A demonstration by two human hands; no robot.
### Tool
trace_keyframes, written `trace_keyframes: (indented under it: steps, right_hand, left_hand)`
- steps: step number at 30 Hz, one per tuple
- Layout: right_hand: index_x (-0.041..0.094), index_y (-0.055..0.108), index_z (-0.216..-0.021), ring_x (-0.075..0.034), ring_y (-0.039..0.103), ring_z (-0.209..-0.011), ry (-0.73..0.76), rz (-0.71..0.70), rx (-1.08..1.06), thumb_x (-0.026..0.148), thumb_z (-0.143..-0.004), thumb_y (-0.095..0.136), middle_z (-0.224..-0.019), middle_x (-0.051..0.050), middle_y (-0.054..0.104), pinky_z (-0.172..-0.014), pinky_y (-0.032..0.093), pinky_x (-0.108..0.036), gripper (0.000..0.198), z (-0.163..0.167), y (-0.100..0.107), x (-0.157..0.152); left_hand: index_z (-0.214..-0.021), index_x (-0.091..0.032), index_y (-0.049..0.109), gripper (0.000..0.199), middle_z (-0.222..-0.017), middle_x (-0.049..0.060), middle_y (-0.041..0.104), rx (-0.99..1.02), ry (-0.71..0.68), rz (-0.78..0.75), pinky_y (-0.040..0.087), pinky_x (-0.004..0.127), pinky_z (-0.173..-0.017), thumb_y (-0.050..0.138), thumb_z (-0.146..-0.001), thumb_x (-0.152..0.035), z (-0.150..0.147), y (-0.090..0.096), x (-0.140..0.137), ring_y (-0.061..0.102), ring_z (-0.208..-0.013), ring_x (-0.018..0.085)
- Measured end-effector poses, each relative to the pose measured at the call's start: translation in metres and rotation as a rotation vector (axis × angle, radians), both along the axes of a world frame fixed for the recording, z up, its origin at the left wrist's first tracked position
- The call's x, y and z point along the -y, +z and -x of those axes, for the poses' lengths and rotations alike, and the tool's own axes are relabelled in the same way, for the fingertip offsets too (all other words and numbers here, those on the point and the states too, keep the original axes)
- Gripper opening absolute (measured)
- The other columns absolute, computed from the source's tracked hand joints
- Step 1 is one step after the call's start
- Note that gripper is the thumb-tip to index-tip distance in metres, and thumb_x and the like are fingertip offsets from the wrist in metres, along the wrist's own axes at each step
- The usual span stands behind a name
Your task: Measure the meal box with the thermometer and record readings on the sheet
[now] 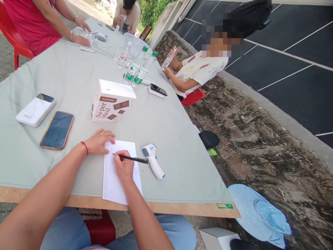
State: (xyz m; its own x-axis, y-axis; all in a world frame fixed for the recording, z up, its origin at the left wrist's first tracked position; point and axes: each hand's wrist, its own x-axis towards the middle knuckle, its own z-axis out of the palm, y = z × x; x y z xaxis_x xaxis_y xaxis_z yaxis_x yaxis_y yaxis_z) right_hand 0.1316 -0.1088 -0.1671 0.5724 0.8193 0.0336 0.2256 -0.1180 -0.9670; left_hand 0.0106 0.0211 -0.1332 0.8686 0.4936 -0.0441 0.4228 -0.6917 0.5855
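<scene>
A sheet of paper (114, 189) with printed lines lies at the front of the table. My right hand (124, 169) is closed around a black pen (134, 159), its tip on or just above the upper part of the sheet. My left hand (98, 142) lies flat with fingers spread, its fingertips over the sheet's upper left edge. Just right of the paper rests a white and blue infrared thermometer (153, 160). Beyond my left hand stands a white and brown "Su-per Meal" box (111, 100).
On the left lie a phone (57, 130) and a white power bank (35, 109). Farther back stand water bottles with green caps (142, 71), a plastic tub (135, 45) and another phone (158, 89). Several people sit around the table. A blue hat (257, 211) is beyond the right corner.
</scene>
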Motion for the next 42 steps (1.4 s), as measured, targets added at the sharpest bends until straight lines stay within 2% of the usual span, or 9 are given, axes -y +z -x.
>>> trace_keyframes:
  steps: [11,16,18,21,23,26,31,37,42]
  right_hand:
    - [0.022,0.054,-0.073,-0.015,0.051,-0.062,-0.016,-0.060,0.050,0.035,-0.075,0.052,-0.066,0.002,0.056,-0.060,0.044,-0.029,0.013,-0.002,-0.001,0.003]
    - [0.020,0.059,-0.107,-0.020,0.059,-0.095,-0.063,-0.137,0.188,0.038,-0.089,0.045,-0.103,-0.008,0.063,-0.085,0.048,-0.036,0.029,-0.008,-0.006,0.003]
    - [0.020,0.055,-0.121,-0.021,0.058,-0.100,-0.044,-0.156,0.287,0.034,-0.092,0.041,-0.112,-0.010,0.059,-0.091,0.047,-0.039,0.036,-0.012,-0.013,0.001]
    - [0.021,0.045,-0.136,-0.024,0.055,-0.112,0.003,-0.162,0.460,0.028,-0.093,0.036,-0.123,-0.013,0.055,-0.097,0.044,-0.044,0.045,-0.021,-0.026,-0.003]
    - [0.022,0.042,-0.141,-0.027,0.049,-0.121,0.009,-0.131,0.594,0.023,-0.092,0.035,-0.129,-0.015,0.053,-0.100,0.040,-0.049,0.049,-0.029,-0.032,-0.004]
    - [0.023,0.043,-0.142,-0.030,0.047,-0.123,0.038,-0.024,0.772,0.016,-0.091,0.035,-0.131,-0.016,0.055,-0.101,0.038,-0.052,0.052,-0.044,-0.034,-0.003]
    - [0.022,0.048,-0.141,-0.029,0.047,-0.127,0.200,0.242,0.916,0.005,-0.085,0.035,-0.138,-0.016,0.053,-0.105,0.036,-0.050,0.060,-0.072,-0.027,-0.006]
    - [0.016,0.041,-0.146,-0.024,0.041,-0.136,0.163,0.041,0.574,0.009,-0.081,0.036,-0.145,-0.013,0.047,-0.113,0.032,-0.044,0.065,-0.071,-0.007,-0.074]
    - [0.021,0.046,-0.139,-0.023,0.047,-0.129,0.178,-0.055,0.017,0.023,-0.082,0.045,-0.138,-0.008,0.054,-0.106,0.040,-0.040,0.057,-0.047,0.019,-0.144]
  left_hand:
    - [-0.104,-0.023,0.061,0.039,-0.142,0.007,0.050,0.003,0.009,0.011,0.011,0.052,-0.120,0.067,-0.066,-0.017,0.000,0.000,0.000,0.037,-0.139,0.025]
    - [-0.102,-0.022,0.061,0.039,-0.140,0.007,0.052,0.037,0.021,0.044,0.012,0.053,-0.120,0.066,-0.064,-0.016,0.000,-0.002,-0.001,0.038,-0.138,0.027]
    - [-0.097,-0.021,0.062,0.033,-0.130,0.006,0.059,0.123,0.056,0.068,0.025,0.050,-0.117,0.060,-0.064,-0.015,0.000,-0.004,-0.002,0.047,-0.130,0.026]
    - [-0.084,-0.020,0.058,0.020,-0.099,0.004,0.065,0.326,0.318,0.104,0.049,0.036,-0.092,0.049,-0.067,-0.014,0.001,-0.007,-0.006,0.061,-0.097,0.020]
    - [-0.078,-0.021,0.051,0.012,-0.082,0.001,0.060,0.443,0.620,0.090,0.052,0.031,-0.076,0.047,-0.068,-0.016,0.003,-0.007,-0.010,0.058,-0.077,0.016]
    - [-0.081,-0.021,0.047,0.013,-0.080,0.000,0.053,0.559,0.958,0.003,0.051,0.032,-0.073,0.050,-0.069,-0.018,0.006,-0.006,-0.018,0.052,-0.070,0.015]
    - [-0.110,-0.018,0.049,0.043,-0.113,0.010,0.053,0.715,1.006,-0.078,0.051,0.040,-0.090,0.055,-0.068,-0.018,0.008,-0.013,-0.027,0.056,-0.101,0.022]
    - [-0.146,-0.016,0.027,0.084,-0.151,0.017,0.032,0.736,0.840,0.040,0.022,0.053,-0.120,0.063,-0.070,-0.020,0.009,-0.030,-0.037,0.026,-0.144,0.035]
    - [-0.152,-0.017,0.018,0.092,-0.149,0.016,0.035,0.785,0.707,0.107,0.025,0.051,-0.119,0.064,-0.072,-0.024,0.010,-0.032,-0.046,0.031,-0.142,0.032]
